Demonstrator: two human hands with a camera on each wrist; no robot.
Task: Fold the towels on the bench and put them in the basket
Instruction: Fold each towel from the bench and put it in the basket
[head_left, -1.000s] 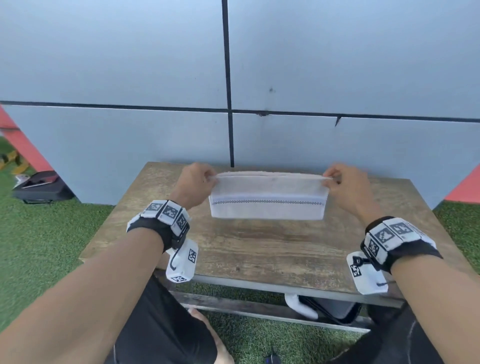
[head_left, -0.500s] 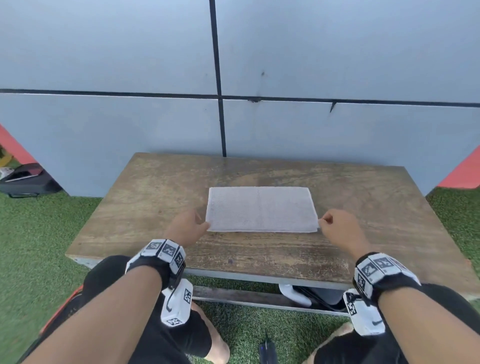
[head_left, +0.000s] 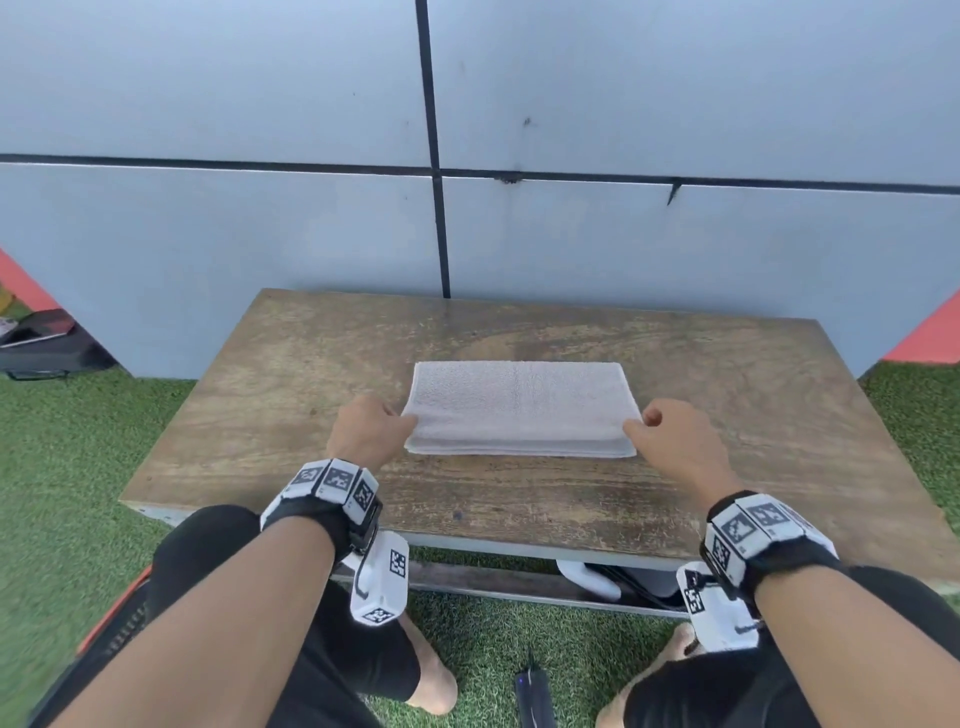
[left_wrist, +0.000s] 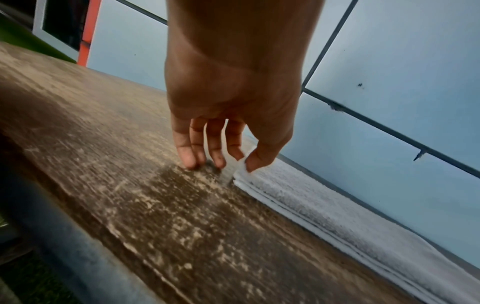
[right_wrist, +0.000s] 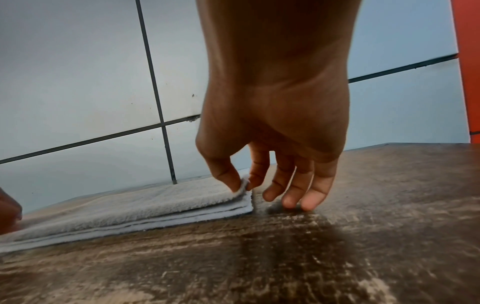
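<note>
A white towel (head_left: 519, 408) lies folded flat in several layers on the middle of the wooden bench (head_left: 753, 415). My left hand (head_left: 370, 432) pinches its near left corner between thumb and forefinger; in the left wrist view the left hand (left_wrist: 242, 159) holds the top layer of the towel (left_wrist: 324, 207) while the other fingertips touch the wood. My right hand (head_left: 662, 434) pinches the near right corner; the right wrist view shows the right hand (right_wrist: 242, 185) holding the top layer of the towel (right_wrist: 145, 203). No basket is in view.
The bench stands against a grey panelled wall (head_left: 623, 234) on green artificial grass (head_left: 67, 467). A black case (head_left: 47, 345) lies on the grass at the far left. White shoes (head_left: 592, 579) sit under the bench, and a dark object (head_left: 532, 693) lies between my knees.
A second ago I held the towel up by its top edge above the bench. I have since brought that edge down toward me, so the towel now lies folded flat.
</note>
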